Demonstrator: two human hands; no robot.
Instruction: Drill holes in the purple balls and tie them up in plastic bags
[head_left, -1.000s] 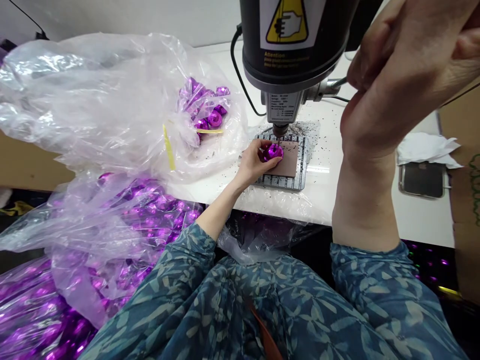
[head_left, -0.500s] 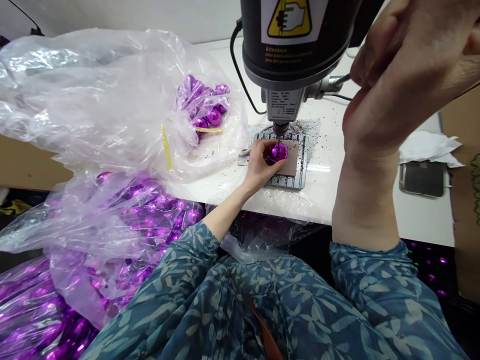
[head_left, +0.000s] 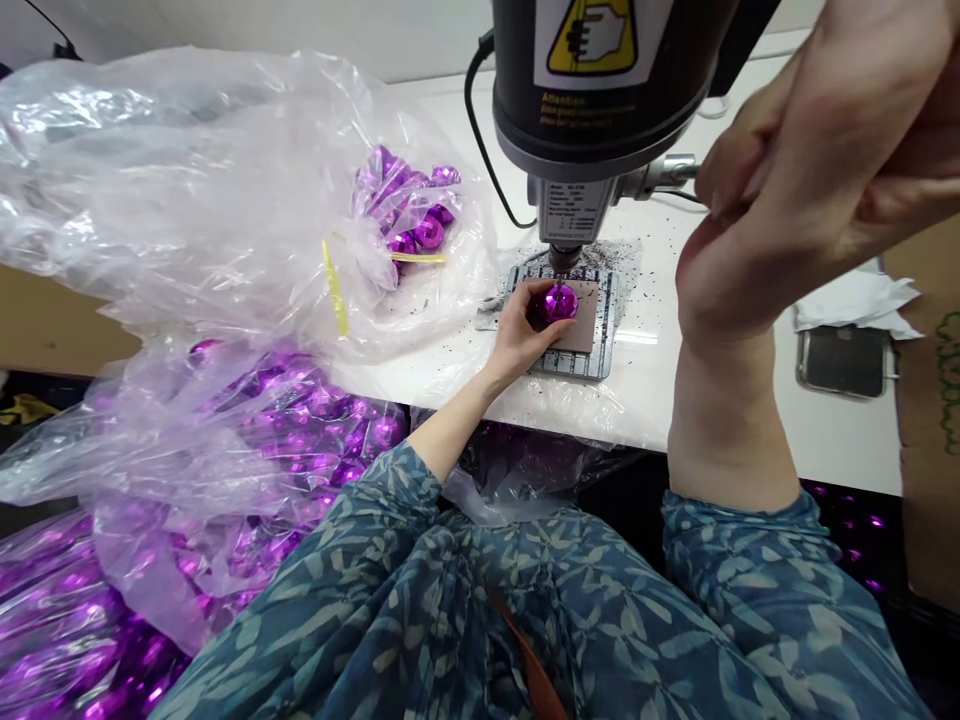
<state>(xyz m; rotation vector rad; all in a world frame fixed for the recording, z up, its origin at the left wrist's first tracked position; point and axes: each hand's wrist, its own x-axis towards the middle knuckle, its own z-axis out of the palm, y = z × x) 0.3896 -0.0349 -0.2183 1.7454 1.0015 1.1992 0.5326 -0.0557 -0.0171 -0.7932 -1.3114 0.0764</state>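
My left hand grips a shiny purple metal part and holds it on a brown pad over the slotted drill table. The drill bit of the black bench drill stands right above the part, its tip at the part's top. My right hand is raised at the right of the drill head, fingers wrapped round the metal feed lever.
A clear plastic bag on the white bench holds more purple parts. Larger bags of purple parts lie lower left. Dark swarf is scattered around the drill table. A phone and white paper lie at right.
My left hand slid the purple part slightly right under the bit. My right hand on the lever shifted a little lower and rightward.
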